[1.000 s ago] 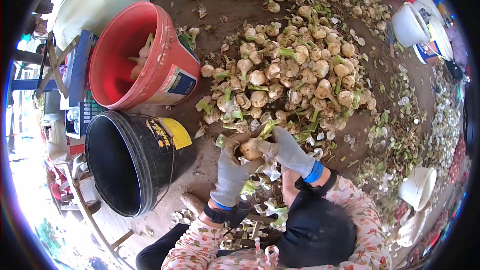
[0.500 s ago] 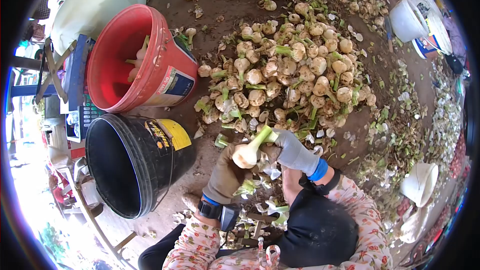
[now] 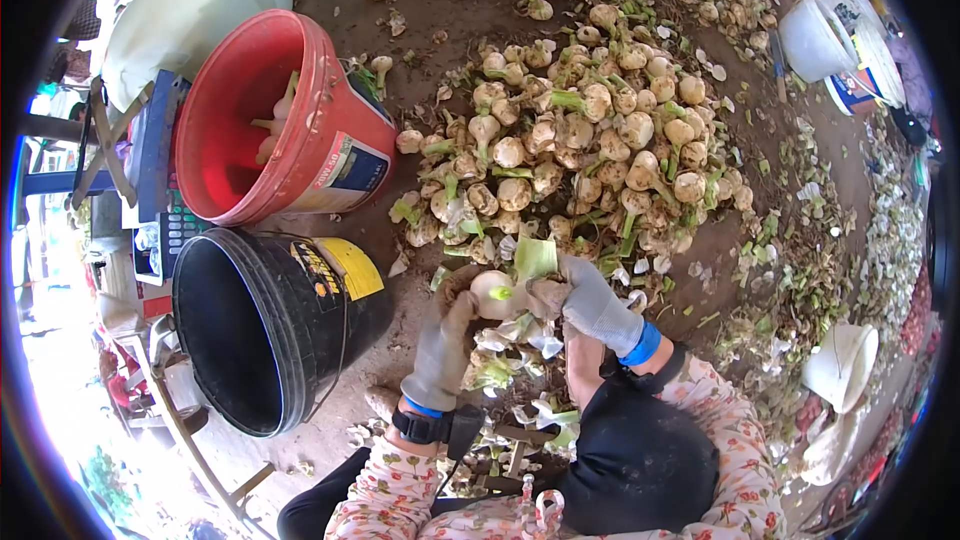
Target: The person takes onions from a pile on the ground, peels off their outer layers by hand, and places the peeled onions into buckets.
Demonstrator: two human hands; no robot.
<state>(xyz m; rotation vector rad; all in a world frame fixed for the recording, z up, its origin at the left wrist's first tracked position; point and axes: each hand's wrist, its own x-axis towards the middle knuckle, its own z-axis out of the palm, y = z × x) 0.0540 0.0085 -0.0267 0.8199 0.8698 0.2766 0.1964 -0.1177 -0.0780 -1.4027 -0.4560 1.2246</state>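
Hands point(image 3: 598, 308) in grey gloves point(image 3: 436, 358) — blue cuffs point(image 3: 645, 344), black wrist straps point(image 3: 420, 427) — pale floral sleeves point(image 3: 715, 420), dark trousers point(image 3: 640, 460).

A white bulb point(image 3: 483, 292) and grey gloves point(image 3: 602, 312)
The stem point(image 3: 502, 293) is bright green and the leaf point(image 3: 535, 257) is pale green. Red and green flowers dot the pale pink sleeves point(image 3: 385, 495). The red bucket point(image 3: 320, 100) has a blue and white label point(image 3: 352, 172), and the black bucket point(image 3: 290, 345) has a yellow sticker point(image 3: 354, 269).

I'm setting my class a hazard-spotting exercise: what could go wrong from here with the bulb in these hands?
The bulb might slip from the gloved left hand and drop among the scraps below. The right hand, close beside it, could knock it loose. The loose pile of other bulbs could roll apart if bumped.
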